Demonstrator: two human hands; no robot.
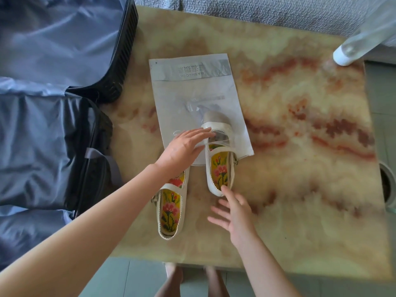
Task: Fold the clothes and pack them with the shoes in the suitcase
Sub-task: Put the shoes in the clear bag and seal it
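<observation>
Both hands are open and apart, gripping nothing. Your left hand [182,150] lies flat, fingers straight, on the mouth of the plastic bag [192,88], covering the toe of the near shoe [170,213]. Your right hand [235,219] is spread, index tip touching the heel of the far shoe [219,170]. The bag lies flat mid-table [300,189]. The far shoe's toe looks pushed into it, heel out. The near shoe lies just beside it, toward the table's near edge; your hand hides its toe, so you can't tell if it's in the bag. The suitcase [53,136] sits open at the table's left edge, blue lining showing, no shoes inside, no folded clothes visible. Progress looks early: bagging half done at best, shoes not yet packed, clothes status unknown.
</observation>
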